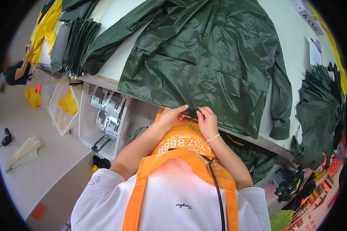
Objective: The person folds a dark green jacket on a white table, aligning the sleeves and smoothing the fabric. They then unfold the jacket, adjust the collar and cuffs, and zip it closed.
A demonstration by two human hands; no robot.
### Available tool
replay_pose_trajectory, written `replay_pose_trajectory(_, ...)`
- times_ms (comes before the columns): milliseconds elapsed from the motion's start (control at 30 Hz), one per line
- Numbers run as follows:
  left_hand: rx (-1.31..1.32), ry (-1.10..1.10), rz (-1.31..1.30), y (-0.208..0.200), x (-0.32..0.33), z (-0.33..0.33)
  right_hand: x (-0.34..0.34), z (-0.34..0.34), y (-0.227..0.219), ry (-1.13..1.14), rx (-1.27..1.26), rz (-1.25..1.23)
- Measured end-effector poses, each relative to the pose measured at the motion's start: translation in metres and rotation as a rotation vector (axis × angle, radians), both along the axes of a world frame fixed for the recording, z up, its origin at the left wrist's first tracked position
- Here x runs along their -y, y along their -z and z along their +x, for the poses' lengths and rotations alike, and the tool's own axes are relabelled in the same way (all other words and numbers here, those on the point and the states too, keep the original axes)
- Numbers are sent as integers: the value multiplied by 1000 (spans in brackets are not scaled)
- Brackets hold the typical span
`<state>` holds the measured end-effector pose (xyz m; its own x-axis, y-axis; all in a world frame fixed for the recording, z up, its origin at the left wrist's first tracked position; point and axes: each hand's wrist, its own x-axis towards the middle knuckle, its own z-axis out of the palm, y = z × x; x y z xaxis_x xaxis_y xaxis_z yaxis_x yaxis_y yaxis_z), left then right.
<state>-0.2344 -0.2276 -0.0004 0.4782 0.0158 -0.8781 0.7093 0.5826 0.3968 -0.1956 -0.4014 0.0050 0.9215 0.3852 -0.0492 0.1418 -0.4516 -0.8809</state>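
Observation:
A dark green, shiny rain jacket lies spread on the white table, its hem hanging at the near edge and its sleeves out to both sides. At the bottom of its front opening, my left hand pinches the hem with thumb and fingers. Just beside it, my right hand, with a beaded bracelet on the wrist, is closed on the other front edge. The two hands are close together but apart. Whatever fastener lies between my fingertips is too small to make out.
A stack of folded dark green garments sits at the table's left. Below the edge stands a white basket of packaged items. More dark green garments hang at the right. Another person handles yellow cloth at the far left.

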Motion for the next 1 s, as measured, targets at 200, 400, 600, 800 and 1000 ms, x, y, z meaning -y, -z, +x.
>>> replay_pose_trajectory(200,25,-125,35,-15,9,1,-13,7,-9,71,222,-43)
replay_pose_trajectory(400,-27,-213,-83,-15,9,-2,-15,4,-9,-84,308,-106)
replay_pose_trajectory(600,-25,-112,20,-30,18,5,-11,6,-10,-190,267,-75)
replay_pose_trajectory(800,97,-39,37,1,17,-8,-7,10,-14,-183,32,39)
replay_pose_trajectory(1000,78,-120,136,-7,31,-1,9,16,-18,-227,-127,130)
